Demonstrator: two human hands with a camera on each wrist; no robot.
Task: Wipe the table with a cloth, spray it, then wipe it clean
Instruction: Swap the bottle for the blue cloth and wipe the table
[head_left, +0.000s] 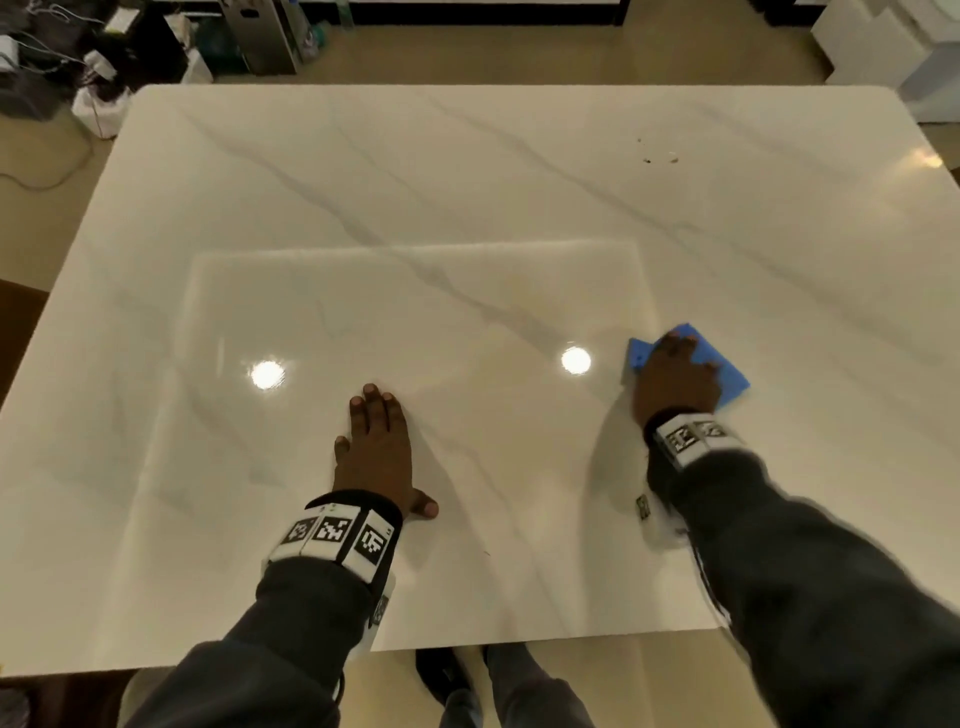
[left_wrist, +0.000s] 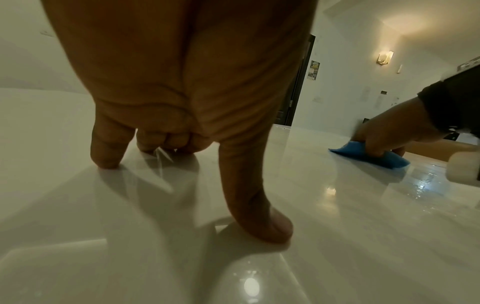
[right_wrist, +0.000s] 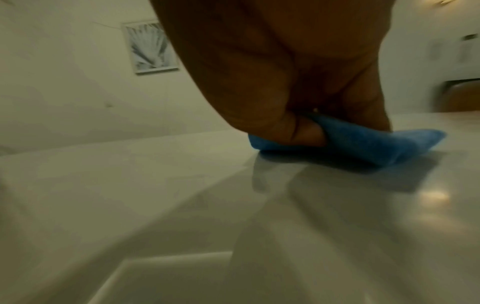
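Wiping step: the right hand (head_left: 675, 379) presses and grips the blue cloth (head_left: 727, 371) at 4 o'clock on the surface (head_left: 467, 208), the left hand (head_left: 376, 452) rests flat with fingers straight at 6 o'clock; specks (head_left: 660, 158) at 1 o'clock probably need the next stroke.

dim, warm indoor light. two round glare spots (head_left: 575, 359) shine on the glossy bench (head_left: 467, 182); soft shadows trail the hands. right wrist view is blurred; edges bend.
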